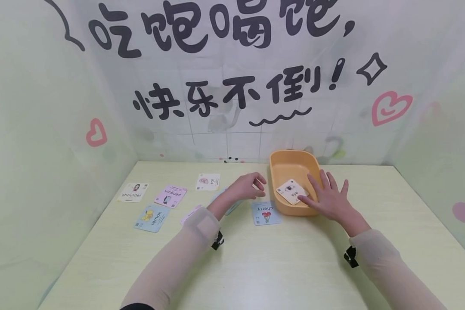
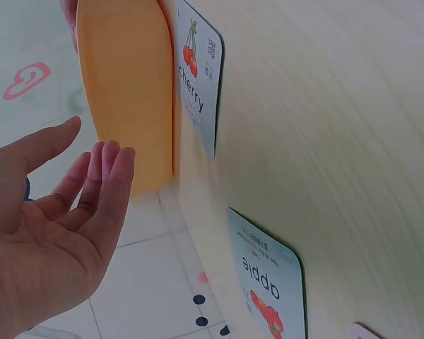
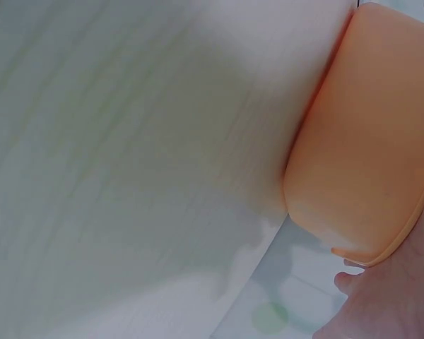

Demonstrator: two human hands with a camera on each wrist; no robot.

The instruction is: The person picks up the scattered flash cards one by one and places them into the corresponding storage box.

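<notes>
An orange basin stands on the pale green table, right of centre. A white "eye" card lies tilted inside it against the front wall. My right hand reaches over the basin's front right rim with fingers straight and spread, its index finger touching the card. My left hand hovers left of the basin above a blue "apple" card, fingers relaxed and holding nothing. The left wrist view shows that open hand beside the basin. In the right wrist view, the basin's outer wall fills the right side.
Other cards lie face up on the table: "cherry" just before the basin, "ear", "penguin", "shoulder", "lemon", and a pink one half hidden by my left forearm. Printed walls close in the back and sides.
</notes>
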